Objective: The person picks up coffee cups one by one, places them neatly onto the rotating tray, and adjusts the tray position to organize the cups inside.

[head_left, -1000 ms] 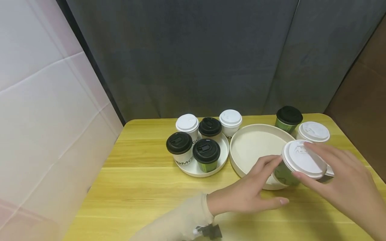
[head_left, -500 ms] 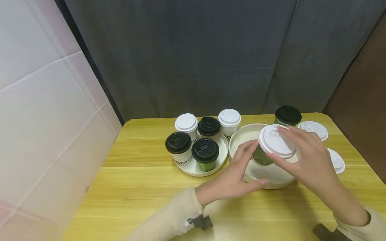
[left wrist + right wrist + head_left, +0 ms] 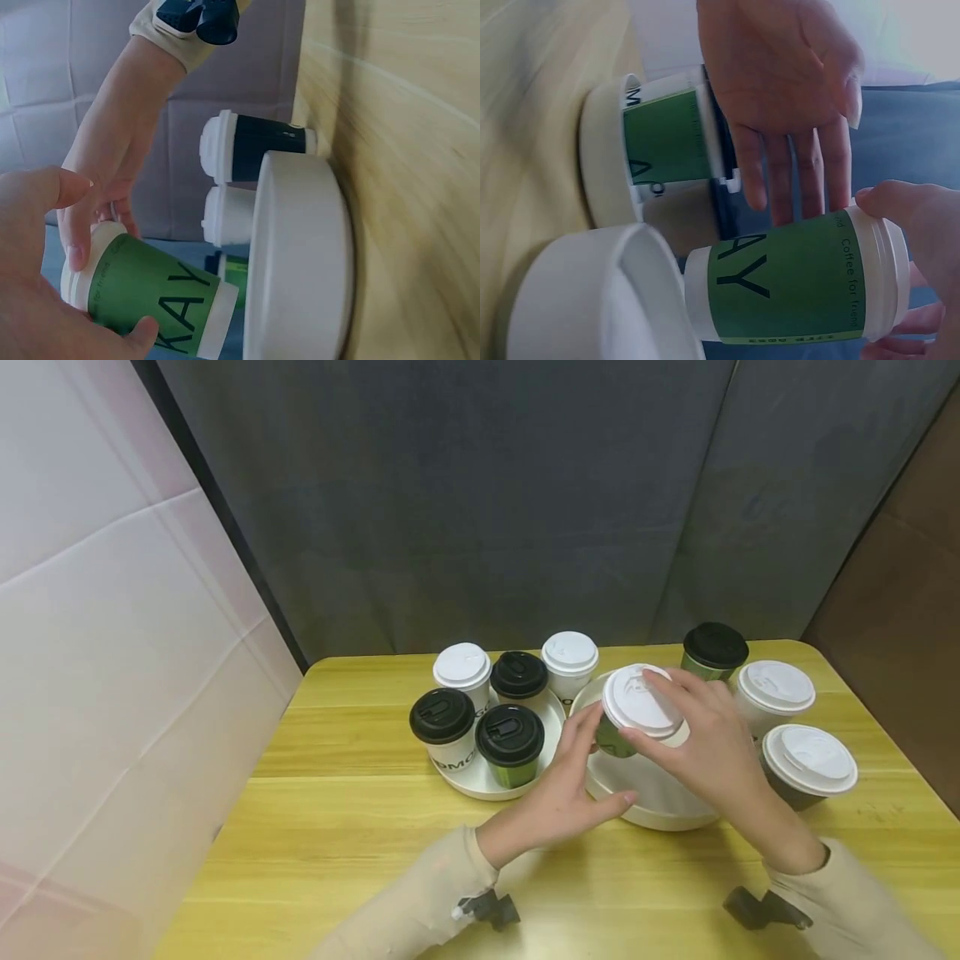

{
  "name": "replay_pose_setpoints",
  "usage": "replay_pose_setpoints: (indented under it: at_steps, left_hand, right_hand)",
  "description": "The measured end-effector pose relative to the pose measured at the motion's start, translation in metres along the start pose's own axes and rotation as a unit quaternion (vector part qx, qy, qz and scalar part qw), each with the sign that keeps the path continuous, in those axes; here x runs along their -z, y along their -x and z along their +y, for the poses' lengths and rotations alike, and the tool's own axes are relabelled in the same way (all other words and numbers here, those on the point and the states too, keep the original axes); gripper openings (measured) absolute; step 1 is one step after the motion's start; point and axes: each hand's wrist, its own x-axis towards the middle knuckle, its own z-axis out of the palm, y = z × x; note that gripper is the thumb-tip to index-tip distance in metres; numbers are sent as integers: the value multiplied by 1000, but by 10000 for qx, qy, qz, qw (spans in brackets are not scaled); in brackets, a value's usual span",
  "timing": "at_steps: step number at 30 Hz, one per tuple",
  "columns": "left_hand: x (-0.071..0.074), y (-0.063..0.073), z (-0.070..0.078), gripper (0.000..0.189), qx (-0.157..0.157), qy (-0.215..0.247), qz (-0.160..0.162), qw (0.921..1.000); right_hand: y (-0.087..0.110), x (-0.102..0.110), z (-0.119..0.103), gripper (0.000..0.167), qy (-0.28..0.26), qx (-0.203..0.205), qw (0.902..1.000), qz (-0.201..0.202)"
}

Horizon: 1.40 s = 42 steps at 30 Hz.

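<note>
A green paper coffee cup [image 3: 795, 277] with a white lid [image 3: 637, 700] hangs over the large cream round tray [image 3: 667, 817]. My right hand [image 3: 701, 747] grips it around the lid, thumb on the near side. My left hand [image 3: 558, 802] reaches in from the left with fingers extended and thumb spread. Its fingertips are close to the cup's left side; whether they touch it I cannot tell. Printed letters show on the cup's green sleeve in the left wrist view, and the cup [image 3: 161, 289] is above the tray's rim [image 3: 300, 255].
Left of the tray, a smaller white plate [image 3: 480, 789] bears several lidded cups, including a black-lidded green cup [image 3: 512, 747]. A white-lidded cup [image 3: 570, 664] stands behind. On the right are a black-lidded cup [image 3: 714, 652] and two white-lidded cups, the nearer one dark [image 3: 806, 768].
My right hand has carried the green cup leftward from the tray's right side to above the tray. My left hand has moved left alongside it, fingers still extended.
</note>
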Motion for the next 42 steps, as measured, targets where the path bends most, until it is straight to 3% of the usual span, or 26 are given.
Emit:
replay_pose_setpoints:
  at_steps: [4,12,22,42]
  left_hand:
    - [-3,0,-6,103,355,116,-15,9993]
    - [-9,3,-19,102,682,79,-80,9976]
    - [-16,10,-31,102,686,-182,-73,9975]
    - [-17,15,-38,103,1035,11,-80,9946]
  right_hand:
    - [0,-13,5,67,36,-13,10000,-39]
    - [5,-33,13,66,-205,-196,9990,-339]
    - [14,-45,16,69,97,-115,9982,-584]
    - [11,-52,14,73,241,-69,9947,-993]
